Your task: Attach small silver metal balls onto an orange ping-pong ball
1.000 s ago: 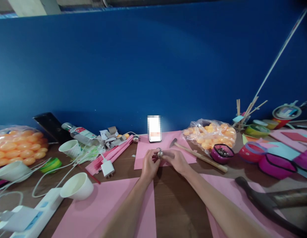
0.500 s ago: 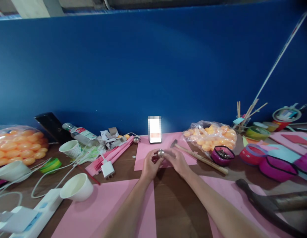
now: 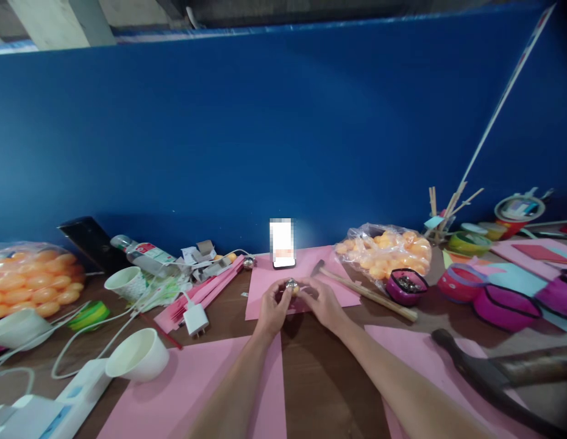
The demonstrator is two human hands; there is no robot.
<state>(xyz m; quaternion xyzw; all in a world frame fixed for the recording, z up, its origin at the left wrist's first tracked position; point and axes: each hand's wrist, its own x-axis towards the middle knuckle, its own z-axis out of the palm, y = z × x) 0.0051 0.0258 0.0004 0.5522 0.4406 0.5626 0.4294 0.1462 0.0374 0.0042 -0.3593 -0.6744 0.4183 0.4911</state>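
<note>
A small ball (image 3: 291,285), silvery on top with a patch of orange showing below, is held between my two hands above the wood tabletop. My left hand (image 3: 274,308) is closed around its left side, thumb in front. The thumb and fingers of my right hand (image 3: 324,303) are closed at its right side; their exact contact is too small to make out. Behind the hands, a phone (image 3: 283,244) with a blurred-out screen stands upright on a pink sheet (image 3: 260,292). Another silvery ball (image 3: 249,262) rests to the left of that sheet.
Right of my hands lie a long-handled hammer (image 3: 370,294), a purple bowl (image 3: 405,289) of small metal pieces, a bag of orange balls (image 3: 384,251) and a large dark hammer head (image 3: 470,372). Leftward are a charger (image 3: 196,318), white cup (image 3: 139,355), power strip (image 3: 82,390) and cables.
My hands have shifted only slightly. The ball appears turned, with an orange patch now showing at its lower right. The whole view has tilted a little.
</note>
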